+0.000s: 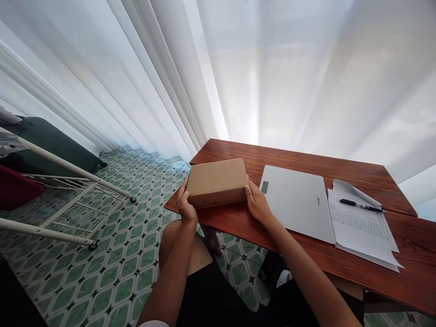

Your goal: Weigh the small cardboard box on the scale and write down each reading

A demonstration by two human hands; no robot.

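Watching through the head view, I see the brown rectangular cardboard box [218, 179] at the left end of the red-brown wooden counter [361, 175]. My bare left hand [186, 204] and bare right hand [257, 200] clasp its two short ends between them, probably to keep it level; whether its base touches the wood, I cannot tell. Beside the right hand lies the flat silver laptop [296, 200], and a slim black pen [361, 205] lies across white written sheets [361, 227], perhaps weighting them.

The box [217, 178] hides its underside; writing [361, 224] is illegibly small.
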